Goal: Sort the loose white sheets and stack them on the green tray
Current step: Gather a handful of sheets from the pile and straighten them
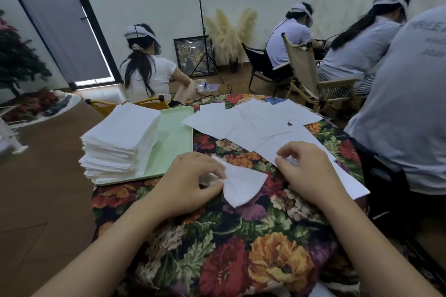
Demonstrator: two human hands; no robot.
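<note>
With the left hand (193, 177) pinching one bent white sheet (243, 182) on the counter (217, 248) and the right hand (306, 169) curled on the scattered sheets (253, 123), flattening it first would have suited the stack (120, 140) on the green tray (173, 140).

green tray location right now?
Head view, left of centre: green tray sits on the floral tablecloth, carrying the white stack, just left of the loose sheets.
</note>
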